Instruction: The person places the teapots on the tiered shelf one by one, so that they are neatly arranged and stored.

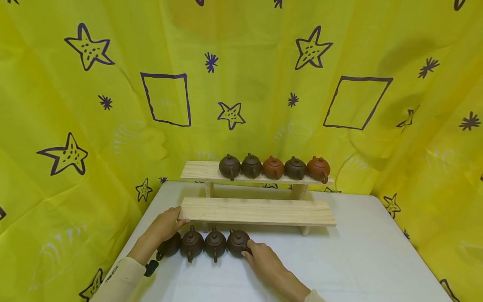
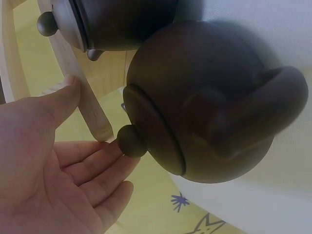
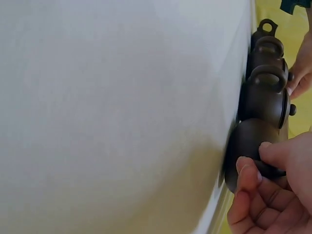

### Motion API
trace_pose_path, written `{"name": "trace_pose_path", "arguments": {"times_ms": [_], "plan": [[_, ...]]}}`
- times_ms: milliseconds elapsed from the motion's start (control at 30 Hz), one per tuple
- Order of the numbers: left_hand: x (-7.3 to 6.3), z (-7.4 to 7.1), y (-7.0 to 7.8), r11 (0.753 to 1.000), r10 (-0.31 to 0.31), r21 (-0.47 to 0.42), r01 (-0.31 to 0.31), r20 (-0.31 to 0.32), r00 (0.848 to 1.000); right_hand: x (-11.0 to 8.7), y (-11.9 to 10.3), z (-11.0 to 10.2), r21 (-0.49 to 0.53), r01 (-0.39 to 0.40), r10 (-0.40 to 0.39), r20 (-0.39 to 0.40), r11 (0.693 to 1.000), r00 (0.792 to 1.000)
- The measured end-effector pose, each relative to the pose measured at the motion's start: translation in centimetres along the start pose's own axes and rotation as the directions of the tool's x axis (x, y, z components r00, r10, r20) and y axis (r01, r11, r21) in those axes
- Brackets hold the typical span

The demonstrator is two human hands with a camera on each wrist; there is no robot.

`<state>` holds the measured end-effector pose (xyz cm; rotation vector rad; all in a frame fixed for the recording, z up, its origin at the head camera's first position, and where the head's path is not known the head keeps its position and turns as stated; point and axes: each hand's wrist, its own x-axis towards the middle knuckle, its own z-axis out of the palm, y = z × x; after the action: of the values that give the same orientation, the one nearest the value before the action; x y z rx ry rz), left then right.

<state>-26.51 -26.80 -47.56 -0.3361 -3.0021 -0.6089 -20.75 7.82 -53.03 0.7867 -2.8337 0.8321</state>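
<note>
My left hand (image 1: 166,224) is at the left end of the lower wooden shelf (image 1: 260,211). In the left wrist view its thumb touches the shelf's front edge and its fairly straight fingers reach the end of the board. Below that hand stands a dark brown teapot (image 2: 204,102), partly covered by it in the head view. My right hand (image 1: 266,262) pinches the handle of the rightmost front teapot (image 1: 237,242) between thumb and index finger. Between the hands are two more dark teapots, one left (image 1: 192,243) and one right (image 1: 215,244), lids on and handles facing me.
Behind the lower shelf, a raised upper shelf (image 1: 200,170) carries several teapots, dark ones (image 1: 229,167) and reddish-brown ones (image 1: 273,167). Both boards stand on wooden legs on a white-covered table (image 1: 358,251). A yellow patterned curtain (image 1: 256,84) closes in the back and sides.
</note>
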Motion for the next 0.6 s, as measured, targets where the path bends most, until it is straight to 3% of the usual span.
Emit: {"name": "trace_pose_path", "arguments": {"times_ms": [600], "plan": [[-0.06,0.08,0.06,1.0,-0.012,0.003,0.012,0.008,1.0,-0.79,0.95,-0.48,0.168,0.01,-0.016,0.03,0.986,0.999]]}}
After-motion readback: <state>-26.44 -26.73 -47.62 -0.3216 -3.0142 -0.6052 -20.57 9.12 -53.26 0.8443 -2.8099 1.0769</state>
